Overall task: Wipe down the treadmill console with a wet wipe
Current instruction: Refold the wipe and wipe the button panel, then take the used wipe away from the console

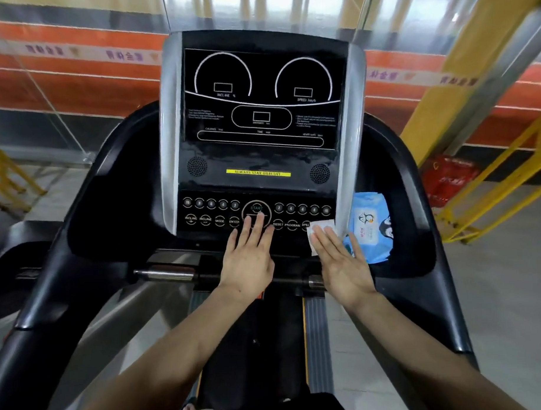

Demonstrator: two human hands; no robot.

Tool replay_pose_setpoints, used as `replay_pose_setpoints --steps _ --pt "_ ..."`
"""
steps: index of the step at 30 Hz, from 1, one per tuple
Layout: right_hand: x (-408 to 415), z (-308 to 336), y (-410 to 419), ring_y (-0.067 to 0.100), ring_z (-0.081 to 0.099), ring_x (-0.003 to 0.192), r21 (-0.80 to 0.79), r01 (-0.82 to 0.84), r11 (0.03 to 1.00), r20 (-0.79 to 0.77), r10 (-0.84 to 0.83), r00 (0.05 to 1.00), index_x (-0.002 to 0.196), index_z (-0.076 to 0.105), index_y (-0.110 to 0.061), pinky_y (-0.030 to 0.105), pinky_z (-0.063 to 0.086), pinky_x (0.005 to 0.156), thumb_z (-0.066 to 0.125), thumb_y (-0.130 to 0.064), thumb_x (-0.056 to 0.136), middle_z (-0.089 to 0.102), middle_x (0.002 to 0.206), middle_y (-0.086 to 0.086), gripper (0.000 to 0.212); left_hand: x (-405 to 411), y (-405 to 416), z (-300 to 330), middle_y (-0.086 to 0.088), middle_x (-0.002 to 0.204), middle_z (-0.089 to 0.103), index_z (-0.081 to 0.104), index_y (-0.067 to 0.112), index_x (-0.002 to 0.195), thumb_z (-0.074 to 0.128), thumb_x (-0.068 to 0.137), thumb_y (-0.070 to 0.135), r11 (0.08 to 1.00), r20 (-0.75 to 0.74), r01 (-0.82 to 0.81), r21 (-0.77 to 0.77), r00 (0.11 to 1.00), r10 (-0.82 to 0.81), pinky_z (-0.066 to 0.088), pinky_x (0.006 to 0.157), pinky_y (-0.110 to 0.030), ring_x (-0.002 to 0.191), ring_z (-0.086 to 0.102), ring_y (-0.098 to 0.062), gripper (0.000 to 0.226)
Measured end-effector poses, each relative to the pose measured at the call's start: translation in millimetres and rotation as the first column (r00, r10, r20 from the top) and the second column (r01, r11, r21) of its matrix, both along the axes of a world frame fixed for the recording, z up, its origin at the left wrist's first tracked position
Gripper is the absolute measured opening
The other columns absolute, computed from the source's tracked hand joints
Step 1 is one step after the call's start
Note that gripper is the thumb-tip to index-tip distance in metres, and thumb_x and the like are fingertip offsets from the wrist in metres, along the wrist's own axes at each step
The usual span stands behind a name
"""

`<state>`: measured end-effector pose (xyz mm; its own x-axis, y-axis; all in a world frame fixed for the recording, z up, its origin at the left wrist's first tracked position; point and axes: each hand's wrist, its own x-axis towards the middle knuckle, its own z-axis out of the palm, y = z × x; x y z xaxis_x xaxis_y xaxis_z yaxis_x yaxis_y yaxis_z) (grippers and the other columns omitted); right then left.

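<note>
The treadmill console (261, 162) stands in front of me, a black panel with dials, a yellow strip and a row of round buttons along its bottom. My left hand (249, 257) lies flat with fingers together, fingertips on the START button. My right hand (342, 263) is flat too, pressing a white wet wipe (320, 229) against the console's lower right corner, beside the button row. The wipe shows above and left of my fingers; the rest is under my palm.
A blue wet-wipe pack (371, 229) lies in the right side tray of the console. Black handrails (80, 242) curve down on both sides, with a metal grip bar (167, 274) below the console. Yellow railings (492, 181) and a red bag (446, 177) are at the right.
</note>
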<state>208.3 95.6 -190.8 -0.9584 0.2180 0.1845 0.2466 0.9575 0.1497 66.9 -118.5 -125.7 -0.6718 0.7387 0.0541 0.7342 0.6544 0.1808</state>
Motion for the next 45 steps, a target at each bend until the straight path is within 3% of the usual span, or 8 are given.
replay_pose_setpoints --steps 5,11,18,24,28,34,40,45 --pt "5 -7 17 0.018 0.003 0.163 0.057 0.046 0.997 -0.020 -0.045 0.999 0.167 0.001 -0.019 0.048 -0.009 0.131 0.061 -0.009 0.095 -0.002 0.176 -0.004 0.094 13 12 1 -0.005 0.176 -0.007 0.014 0.021 0.166 0.043 0.104 0.030 0.999 -0.010 0.032 -0.036 0.999 -0.033 0.005 0.132 -0.052 0.163 -0.008 -0.028 0.069" --pt "-4 -5 22 0.013 0.026 0.157 0.009 0.039 0.999 -0.045 -0.038 0.998 0.161 0.033 -0.017 0.039 -0.003 0.130 0.078 -0.008 0.088 0.025 0.171 -0.006 0.087 21 15 2 -0.006 0.176 -0.002 0.021 0.021 0.165 0.046 0.104 0.029 0.999 -0.022 0.038 -0.028 0.999 -0.039 0.007 0.132 -0.051 0.163 -0.003 -0.028 0.067" --pt "-2 -1 14 0.011 0.063 0.133 -0.090 -0.033 0.995 -0.229 0.012 0.973 0.129 0.073 -0.020 0.035 0.028 0.114 0.093 -0.010 0.072 0.066 0.143 -0.010 0.061 29 15 4 -0.005 0.177 0.002 0.025 0.021 0.163 0.048 0.103 0.026 0.999 -0.023 0.033 -0.007 0.999 -0.033 0.008 0.132 -0.051 0.163 -0.002 -0.028 0.065" --pt "15 -3 -17 0.017 0.071 0.122 -0.323 -0.129 0.938 -0.486 -0.048 0.873 0.113 0.083 -0.020 0.041 0.051 0.112 0.082 -0.015 0.089 0.078 0.124 -0.005 0.024 36 6 -1 -0.006 0.175 0.017 0.035 0.021 0.160 0.054 0.100 0.023 0.998 0.003 -0.020 0.059 1.000 0.020 0.018 0.130 -0.052 0.163 0.007 -0.027 0.063" --pt "11 23 -40 0.012 0.069 0.123 -0.542 -0.194 0.818 -0.517 -0.143 0.844 0.122 0.080 -0.019 0.036 0.053 0.111 0.078 -0.017 0.095 0.077 0.126 -0.006 0.027 42 -7 -1 -0.007 0.171 0.029 0.039 0.020 0.158 0.059 0.097 0.023 0.990 0.022 -0.106 0.090 0.994 0.104 0.025 0.128 -0.053 0.161 0.019 -0.027 0.064" --pt "-4 63 -98 -0.002 0.066 0.123 -0.812 -0.356 0.462 -0.474 -0.167 0.865 0.124 0.079 -0.019 0.018 0.050 0.106 0.076 -0.012 0.096 0.072 0.133 -0.007 0.029 56 -59 0 -0.004 0.166 0.040 0.042 0.020 0.157 0.060 0.097 0.029 0.947 0.023 -0.273 0.168 0.962 0.273 0.030 0.125 -0.051 0.157 0.032 -0.026 0.063" --pt "-11 81 -172 0.004 0.070 0.118 -0.898 -0.394 0.195 -0.417 -0.100 0.903 0.124 0.078 -0.019 0.023 0.057 0.099 0.070 -0.010 0.100 0.074 0.124 -0.011 0.027 71 -142 14 -0.006 0.171 0.030 0.029 0.019 0.163 0.051 0.102 0.034 0.895 0.041 -0.430 0.119 0.903 0.429 0.021 0.129 -0.048 0.160 0.023 -0.028 0.066" --pt "-15 94 -269 0.009 0.071 0.114 -0.892 -0.437 0.118 -0.431 0.073 0.899 0.124 0.079 -0.021 0.020 0.054 0.096 0.068 -0.009 0.101 0.076 0.119 -0.014 0.027 109 -240 19 -0.011 0.155 0.054 0.043 0.017 0.150 0.057 0.092 0.035 0.805 0.010 -0.568 0.171 0.818 0.575 0.047 0.114 -0.055 0.147 0.048 -0.032 0.062"
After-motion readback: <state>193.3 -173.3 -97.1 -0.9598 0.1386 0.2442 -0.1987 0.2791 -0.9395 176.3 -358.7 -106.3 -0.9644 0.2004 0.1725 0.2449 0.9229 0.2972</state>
